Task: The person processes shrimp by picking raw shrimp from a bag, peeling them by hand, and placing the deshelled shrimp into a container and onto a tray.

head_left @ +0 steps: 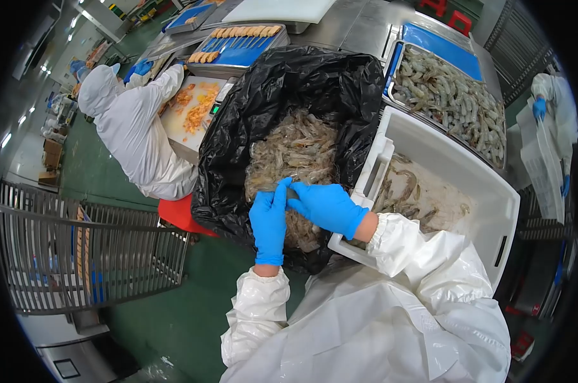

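Observation:
My left hand (268,222) and my right hand (327,206), both in blue gloves, meet at the fingertips over a black bag (228,137). Their fingers are pinched together; anything between them is too small to make out. Below and behind them, shrimp shells and heads (293,150) fill the middle of the bag. Right of the bag, a white tub (452,137) holds some whole shrimp (400,185) on its floor. My right wrist is above the tub's near left edge.
A tray of many shrimp (448,96) lies behind the tub. At the back left are a tray with orange pieces (244,32) and a cutting board (180,124), where a person in white (133,127) works. Another person (552,105) stands far right. A metal rack (91,255) is at left.

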Motion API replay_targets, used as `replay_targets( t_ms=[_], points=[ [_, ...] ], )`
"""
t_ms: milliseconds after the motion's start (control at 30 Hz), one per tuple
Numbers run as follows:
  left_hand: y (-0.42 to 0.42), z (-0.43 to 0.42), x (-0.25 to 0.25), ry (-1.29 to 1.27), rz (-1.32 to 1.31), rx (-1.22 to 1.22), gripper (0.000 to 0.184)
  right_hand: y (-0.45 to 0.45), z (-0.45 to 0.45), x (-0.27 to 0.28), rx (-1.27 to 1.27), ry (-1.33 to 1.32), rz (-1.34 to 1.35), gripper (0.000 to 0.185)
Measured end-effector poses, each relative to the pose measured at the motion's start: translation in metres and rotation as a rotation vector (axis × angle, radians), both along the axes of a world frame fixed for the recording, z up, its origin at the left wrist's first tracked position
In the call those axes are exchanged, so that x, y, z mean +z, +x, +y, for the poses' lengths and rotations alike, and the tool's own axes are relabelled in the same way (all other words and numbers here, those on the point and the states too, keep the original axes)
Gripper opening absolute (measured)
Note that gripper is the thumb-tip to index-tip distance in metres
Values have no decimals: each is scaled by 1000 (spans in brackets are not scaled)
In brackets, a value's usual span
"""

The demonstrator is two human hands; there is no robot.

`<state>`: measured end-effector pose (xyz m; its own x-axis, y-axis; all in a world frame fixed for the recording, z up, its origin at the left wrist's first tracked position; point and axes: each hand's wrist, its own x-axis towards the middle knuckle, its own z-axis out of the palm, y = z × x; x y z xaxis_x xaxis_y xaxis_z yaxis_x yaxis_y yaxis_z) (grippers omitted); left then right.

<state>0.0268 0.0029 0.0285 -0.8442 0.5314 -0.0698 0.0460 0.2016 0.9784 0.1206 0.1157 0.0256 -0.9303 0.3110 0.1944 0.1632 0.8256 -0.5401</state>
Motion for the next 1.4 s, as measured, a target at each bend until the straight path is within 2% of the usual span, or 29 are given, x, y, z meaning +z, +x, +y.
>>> replay_targets(
  t_ms=[133, 200, 300, 400, 500, 533, 633, 733, 833, 933, 1067, 1167, 1200, 1267, 1367, 1400],
  points=[
    [-1, -3, -12, -60, 154, -16, 32, -7, -1, 5, -5, 86, -20, 23],
    [1, -3, -10, -34, 114, -7, 32, -6, 0, 5, -1, 100, 19, 21],
    [0, -6, -8, -12, 1, -48, 29, -4, 3, -7, -20, -60, 51, 20],
    [-2, -1, 8, 63, -193, -45, 30, -8, 5, -16, -22, -236, 220, 19],
    [-2, 0, 5, 125, -262, 19, 31, -3, 6, 9, 2, -38, -69, 20],
    [-2, 0, 1, 139, -261, 40, 31, -5, 5, 8, 28, 14, -51, 21],
    [2, 2, -3, 27, 17, 36, 31, -10, 1, 6, 79, 209, 65, 26],
    [1, -1, -9, -28, 158, 23, 29, -14, -2, 2, 11, 244, 71, 20],
    [9, -1, 0, 52, 77, 16, 26, -11, 5, 3, -1, -44, 48, 18],
    [8, -2, 5, 134, -168, 23, 23, -11, 3, -18, -84, -357, 305, 21],
    [4, 5, 6, 249, -343, 79, 21, 0, 11, -11, -113, -768, 6, 29],
    [3, 2, -14, 247, -218, 52, 19, 7, -5, 2, -110, -215, -59, 29],
    [6, 1, -13, 239, -215, 15, 15, 7, -5, 2, -117, -196, -30, 28],
    [10, 3, -7, 229, -201, -57, 19, 5, -2, 1, -127, -152, 34, 27],
    [3, 2, -23, 311, -426, -34, 20, 3, -2, -10, -137, -305, 261, 26],
    [5, 3, -19, 364, -459, -45, 20, 2, -2, -9, -144, -402, 247, 26]
  ],
)
